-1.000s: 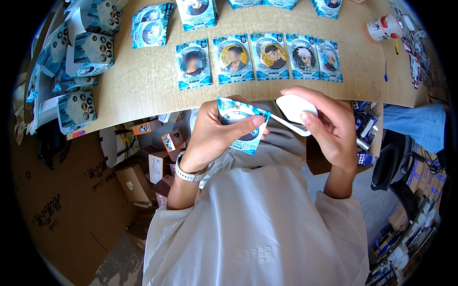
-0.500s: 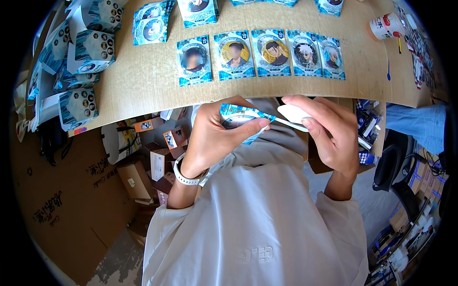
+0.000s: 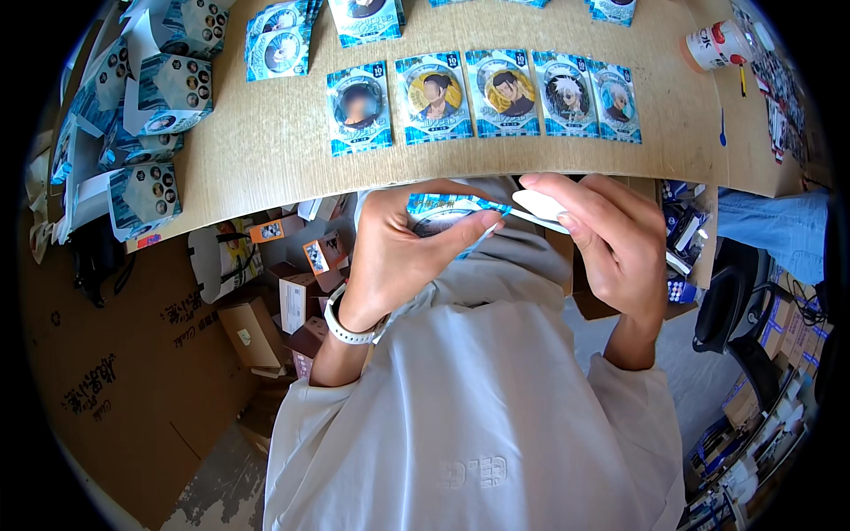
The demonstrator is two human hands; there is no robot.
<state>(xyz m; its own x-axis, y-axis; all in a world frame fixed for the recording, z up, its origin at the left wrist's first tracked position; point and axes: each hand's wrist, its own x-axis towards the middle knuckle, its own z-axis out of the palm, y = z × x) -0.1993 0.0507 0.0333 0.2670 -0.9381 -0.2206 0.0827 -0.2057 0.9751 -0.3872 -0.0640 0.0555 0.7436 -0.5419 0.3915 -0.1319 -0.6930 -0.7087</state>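
Just below the desk edge, my left hand (image 3: 394, 252) pinches a blue printed packet (image 3: 434, 205) with a round picture, its thumb across the right part. My right hand (image 3: 618, 243) grips a white plastic tool (image 3: 537, 203) with a rounded body and a narrow part reaching to the packet's right corner; what kind of tool it is, I cannot tell. On the desk (image 3: 221, 159) above my hands lies a row of several blue picture packets (image 3: 432, 96), with more stacks (image 3: 276, 49) behind.
Blue display boxes (image 3: 142, 199) crowd the desk's left side. A cup (image 3: 708, 49) and blue spoon-like item (image 3: 723, 128) are at right. Small boxes (image 3: 257, 332) and cardboard (image 3: 124, 372) lie below. Another person's jeans (image 3: 770, 226) and a black chair (image 3: 726, 310) are at right.
The packet in my left hand has tilted flatter and its right corner is bent. The white tool in my right hand has tipped and risen slightly toward the desk edge.
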